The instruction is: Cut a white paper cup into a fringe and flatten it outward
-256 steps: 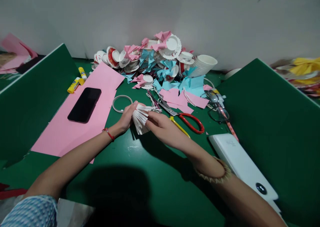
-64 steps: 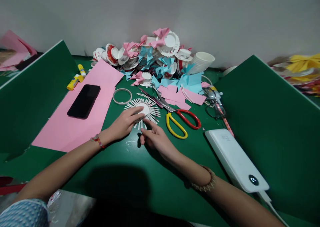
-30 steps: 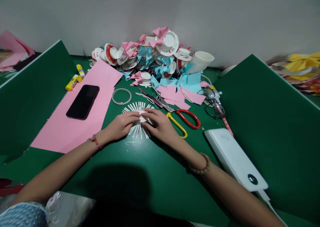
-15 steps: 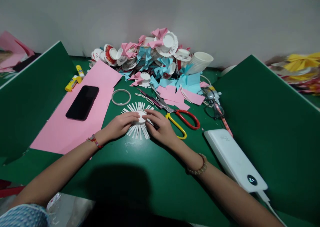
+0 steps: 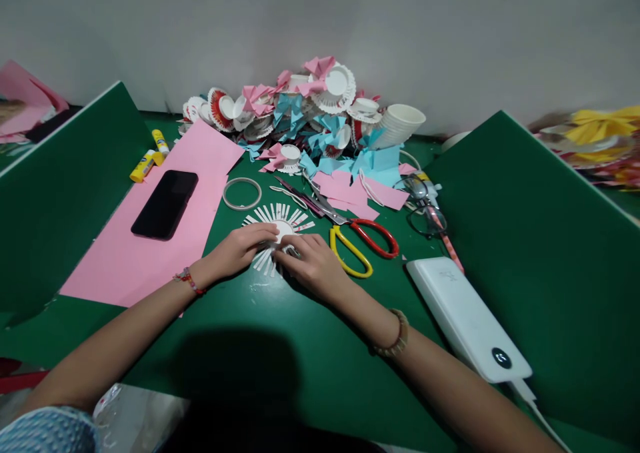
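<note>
A white paper cup (image 5: 284,230), cut into many narrow strips, lies spread out like a sunburst on the green table. My left hand (image 5: 245,245) holds it from the left, fingertips at the edge of its round middle. From the lower right my right hand (image 5: 314,263) has its fingers curled and pressed on the strips, hiding those on that side. Just beyond the right hand lie scissors (image 5: 342,220) with one red and one yellow handle, blades pointing away. A roll of clear tape (image 5: 242,193) lies flat behind my left hand.
At left, a black phone (image 5: 165,204) lies on pink paper (image 5: 115,266), near yellow glue sticks (image 5: 144,165). Cut-cup and paper crafts (image 5: 300,116) pile at the back beside stacked cups (image 5: 401,123). Glasses (image 5: 425,206) and a white power bank (image 5: 470,320) lie right, between green partitions (image 5: 540,240).
My right hand has shifted a little down and left over the strips, its fingers more curled, uncovering strips at the upper right. My left hand has stayed in place.
</note>
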Available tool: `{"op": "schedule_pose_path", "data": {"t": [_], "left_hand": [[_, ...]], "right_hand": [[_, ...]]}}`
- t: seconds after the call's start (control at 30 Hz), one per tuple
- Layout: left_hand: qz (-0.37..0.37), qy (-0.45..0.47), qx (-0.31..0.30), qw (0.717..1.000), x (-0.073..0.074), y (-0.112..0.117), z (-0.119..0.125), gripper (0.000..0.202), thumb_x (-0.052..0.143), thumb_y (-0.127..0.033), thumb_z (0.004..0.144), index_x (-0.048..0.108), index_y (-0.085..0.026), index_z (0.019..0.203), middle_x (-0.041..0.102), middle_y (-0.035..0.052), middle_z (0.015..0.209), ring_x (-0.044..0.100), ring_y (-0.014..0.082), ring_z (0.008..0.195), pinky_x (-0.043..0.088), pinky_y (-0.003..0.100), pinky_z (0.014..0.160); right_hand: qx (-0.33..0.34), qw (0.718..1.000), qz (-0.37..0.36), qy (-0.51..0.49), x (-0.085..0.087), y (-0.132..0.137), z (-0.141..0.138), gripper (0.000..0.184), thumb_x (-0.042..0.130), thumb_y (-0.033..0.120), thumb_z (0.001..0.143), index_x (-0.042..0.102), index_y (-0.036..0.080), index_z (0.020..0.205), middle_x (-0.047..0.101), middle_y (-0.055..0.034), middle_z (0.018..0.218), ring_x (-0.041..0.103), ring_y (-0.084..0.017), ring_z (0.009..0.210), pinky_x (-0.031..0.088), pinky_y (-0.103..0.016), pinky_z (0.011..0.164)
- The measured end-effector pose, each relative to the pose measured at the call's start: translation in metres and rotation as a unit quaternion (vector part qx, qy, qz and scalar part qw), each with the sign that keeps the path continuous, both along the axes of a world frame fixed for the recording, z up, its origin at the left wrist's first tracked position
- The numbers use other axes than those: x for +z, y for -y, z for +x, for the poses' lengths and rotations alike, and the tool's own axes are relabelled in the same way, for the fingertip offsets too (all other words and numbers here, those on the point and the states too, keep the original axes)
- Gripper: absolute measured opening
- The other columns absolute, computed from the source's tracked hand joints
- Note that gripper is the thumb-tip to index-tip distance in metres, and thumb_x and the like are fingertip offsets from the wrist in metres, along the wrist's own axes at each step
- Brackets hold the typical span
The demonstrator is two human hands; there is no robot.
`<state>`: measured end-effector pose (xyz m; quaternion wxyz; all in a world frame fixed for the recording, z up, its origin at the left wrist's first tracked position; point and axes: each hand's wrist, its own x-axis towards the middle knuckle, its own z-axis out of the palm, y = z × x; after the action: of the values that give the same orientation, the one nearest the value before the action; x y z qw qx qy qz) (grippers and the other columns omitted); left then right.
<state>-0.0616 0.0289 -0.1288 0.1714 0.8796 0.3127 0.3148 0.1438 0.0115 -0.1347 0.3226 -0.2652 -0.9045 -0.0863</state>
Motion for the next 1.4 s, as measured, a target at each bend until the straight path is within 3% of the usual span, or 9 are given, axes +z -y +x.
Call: {"op": "schedule_pose_path", "data": {"t": [0.17, 0.43, 0.63, 0.97, 1.4], "left_hand": [[0.017, -0.001, 0.007, 1.0, -0.002, -0.001, 0.001, 0.024, 0.047, -0.003, 0.085, 0.063, -0.012, 0.101, 0.07, 0.0115, 0.108, 0.065, 0.0179, 0.107, 0.056, 0.035, 0.091], [0.069, -0.077, 0.0, 0.995, 0.004, 0.005, 0.002, 0.023, 0.044, -0.008, 0.088, 0.061, -0.009, 0.104, 0.068, 0.0144, 0.113, 0.064, 0.0228, 0.11, 0.058, 0.036, 0.089], [0.098, -0.087, 0.001, 0.991, 0.006, 0.007, 0.004, 0.023, 0.045, -0.01, 0.089, 0.061, -0.008, 0.106, 0.068, 0.0152, 0.113, 0.066, 0.0225, 0.107, 0.057, 0.035, 0.09], [0.091, -0.075, -0.01, 0.993, 0.002, 0.004, 0.003, 0.022, 0.046, -0.013, 0.09, 0.061, -0.011, 0.105, 0.069, 0.0134, 0.112, 0.065, 0.0196, 0.108, 0.056, 0.036, 0.094], [0.112, -0.066, 0.0, 0.992, -0.003, 0.002, 0.004, 0.02, 0.05, -0.011, 0.087, 0.061, -0.011, 0.104, 0.069, 0.0122, 0.111, 0.066, 0.0193, 0.107, 0.057, 0.033, 0.092]], "right_hand": [[-0.011, 1.0, -0.014, 0.003, -0.002, 0.0, -0.003, 0.024, 0.046, 0.013, 0.093, 0.068, 0.015, 0.083, 0.066, -0.0078, 0.078, 0.048, -0.02, 0.072, 0.033, -0.032, 0.065], [0.02, 0.997, -0.07, -0.024, 0.007, 0.008, 0.001, 0.019, 0.055, 0.028, 0.083, 0.069, 0.016, 0.087, 0.07, -0.0059, 0.082, 0.055, -0.02, 0.076, 0.04, -0.035, 0.073], [-0.042, 0.996, -0.048, -0.063, 0.004, 0.003, 0.004, 0.019, 0.054, 0.015, 0.088, 0.069, 0.012, 0.098, 0.073, -0.0114, 0.097, 0.06, -0.024, 0.087, 0.042, -0.038, 0.074], [-0.013, 0.997, -0.05, -0.053, -0.003, -0.004, 0.007, 0.02, 0.054, 0.013, 0.089, 0.071, 0.013, 0.098, 0.075, -0.0106, 0.097, 0.067, -0.022, 0.095, 0.05, -0.038, 0.088], [-0.049, 0.99, -0.111, -0.067, -0.006, -0.004, 0.006, 0.019, 0.053, 0.018, 0.091, 0.07, 0.018, 0.098, 0.074, -0.0098, 0.101, 0.066, -0.024, 0.098, 0.049, -0.041, 0.086]]}}
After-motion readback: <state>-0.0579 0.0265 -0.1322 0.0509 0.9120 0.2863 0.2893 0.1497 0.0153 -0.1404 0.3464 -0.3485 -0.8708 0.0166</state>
